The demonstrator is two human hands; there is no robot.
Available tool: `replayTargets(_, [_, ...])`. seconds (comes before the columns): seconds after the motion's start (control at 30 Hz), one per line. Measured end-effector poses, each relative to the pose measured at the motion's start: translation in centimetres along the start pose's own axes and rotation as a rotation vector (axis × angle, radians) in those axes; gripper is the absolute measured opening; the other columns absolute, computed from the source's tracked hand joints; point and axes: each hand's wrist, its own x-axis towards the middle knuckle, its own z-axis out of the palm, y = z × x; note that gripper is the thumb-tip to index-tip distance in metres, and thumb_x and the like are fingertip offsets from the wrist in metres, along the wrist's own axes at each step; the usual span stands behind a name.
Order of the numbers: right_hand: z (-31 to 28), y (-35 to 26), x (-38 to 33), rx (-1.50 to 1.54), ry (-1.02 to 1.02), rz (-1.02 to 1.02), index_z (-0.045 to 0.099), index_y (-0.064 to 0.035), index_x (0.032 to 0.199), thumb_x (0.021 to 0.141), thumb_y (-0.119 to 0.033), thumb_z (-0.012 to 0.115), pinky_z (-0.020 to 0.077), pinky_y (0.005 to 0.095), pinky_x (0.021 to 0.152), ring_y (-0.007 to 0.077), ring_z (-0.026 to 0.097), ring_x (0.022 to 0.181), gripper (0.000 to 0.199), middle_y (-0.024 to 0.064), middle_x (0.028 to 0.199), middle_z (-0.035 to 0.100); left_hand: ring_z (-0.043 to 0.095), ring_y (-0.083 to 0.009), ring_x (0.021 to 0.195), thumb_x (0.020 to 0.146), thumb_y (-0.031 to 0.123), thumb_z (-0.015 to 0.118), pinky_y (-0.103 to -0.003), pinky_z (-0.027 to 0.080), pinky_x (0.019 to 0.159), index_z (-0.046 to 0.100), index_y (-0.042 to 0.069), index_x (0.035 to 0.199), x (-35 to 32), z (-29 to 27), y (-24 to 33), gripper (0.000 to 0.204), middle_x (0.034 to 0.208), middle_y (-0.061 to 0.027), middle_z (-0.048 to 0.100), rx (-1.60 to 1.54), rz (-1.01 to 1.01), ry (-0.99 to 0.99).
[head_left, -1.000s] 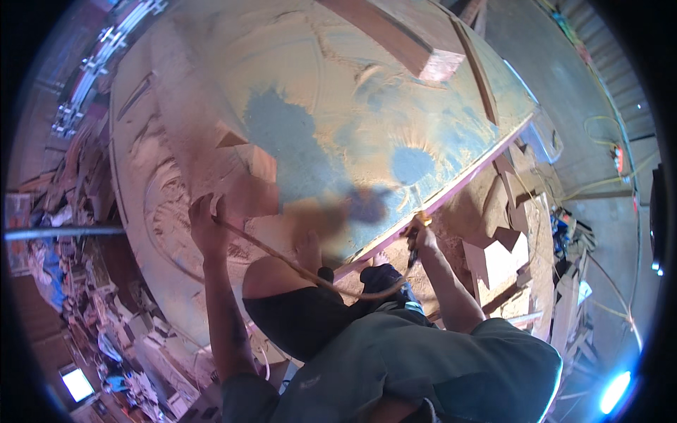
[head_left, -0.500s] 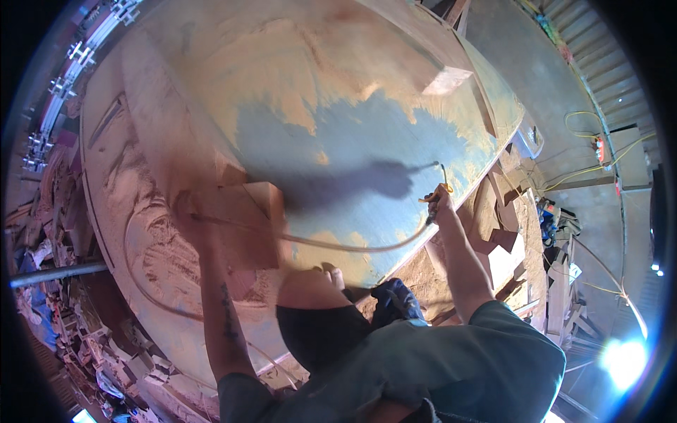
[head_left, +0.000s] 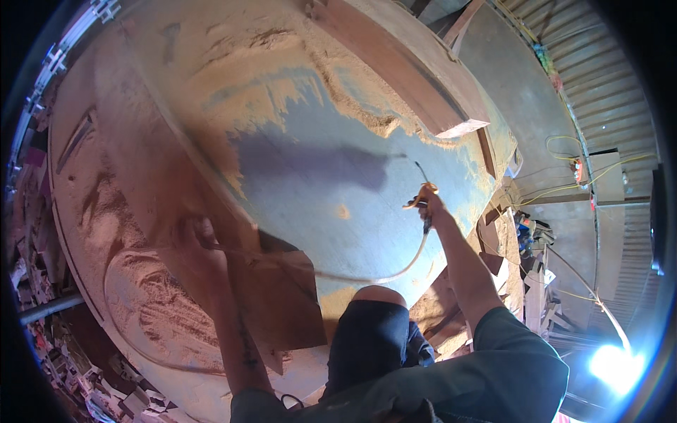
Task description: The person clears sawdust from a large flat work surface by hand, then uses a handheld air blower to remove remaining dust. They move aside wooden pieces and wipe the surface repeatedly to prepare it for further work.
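Note:
My right hand (head_left: pixel 429 203) is closed around an air blow gun (head_left: pixel 421 189) with an orange-yellow body. Its thin dark nozzle points up and to the left, over a blue-grey tabletop (head_left: pixel 317 190). From the gun's handle a pale hose (head_left: pixel 395 277) curves down and left to my left hand (head_left: pixel 201 240), which grips it. Blur hides part of the left fingers. Pale brown sawdust (head_left: pixel 162 303) lies thick around both sides of the blue-grey patch. Below the hose is a broad brown wooden piece (head_left: pixel 289 303), close to my left forearm.
A long wooden beam (head_left: pixel 395 67) lies across the far right of the table. My knee (head_left: pixel 370 317) is at the table's near edge. Wood offcuts (head_left: pixel 92 366) are heaped at the left; a bright lamp (head_left: pixel 615 368) shines at lower right.
The view has shifted. My knee has moved further over the near edge. The blow gun now points more up and left, and more sawdust-free blue-grey surface shows near the beam.

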Motion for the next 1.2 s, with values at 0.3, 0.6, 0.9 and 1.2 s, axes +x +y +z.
replayTargets(0.3, [7.7,-9.9,-0.5,-0.085,-0.018,-0.182,0.058,-0.0052,0.091,0.088,-0.051,0.058,0.0422,0.0272,0.043,0.0120,0.051,0.047,0.046,0.0134,0.081,0.068,0.051,-0.0394,0.108,0.087,0.013,0.062,-0.047,0.043,0.092,0.059,-0.004,0.102,2.3,-1.9,-0.1,0.023,0.113,-0.0206,0.057,0.141,-0.099,-0.047])
replayTargets(0.6, [19.1,-18.8,-5.8,-0.314,-0.168,-0.345,0.061,-0.0069,0.103,0.079,-0.040,0.073,0.0538,0.0325,0.047,0.0159,0.056,0.056,0.043,0.0049,0.077,0.056,0.050,-0.0412,0.112,0.092,0.025,0.060,-0.049,0.041,0.097,0.064,-0.003,0.107,-1.2,6.1,-5.4,0.033,0.118,-0.0260,0.056,0.063,-0.147,0.064])
replayTargets(0.9, [18.5,-16.5,2.3,-1.048,-0.463,-0.517,0.063,-0.0051,0.098,0.087,-0.042,0.061,0.0504,0.0351,0.061,0.0203,0.063,0.068,0.039,0.0090,0.076,0.063,0.053,-0.0409,0.112,0.094,0.023,0.057,-0.046,0.044,0.097,0.061,-0.007,0.114,-1.0,7.2,-8.2,0.036,0.115,-0.0257,0.058,0.313,-0.055,0.027])
replayTargets(1.2, [-10.5,-20.0,6.1,0.017,0.016,-1.455,0.047,-0.0050,0.128,0.091,-0.028,0.058,0.0497,0.0445,0.089,0.0327,0.062,0.100,0.045,0.0146,0.109,0.063,0.044,-0.0412,0.125,0.095,0.029,0.053,-0.047,0.037,0.107,0.040,0.000,0.137,-1.6,6.4,-9.6,0.053,0.136,-0.0267,0.044,0.661,-0.364,-0.486])
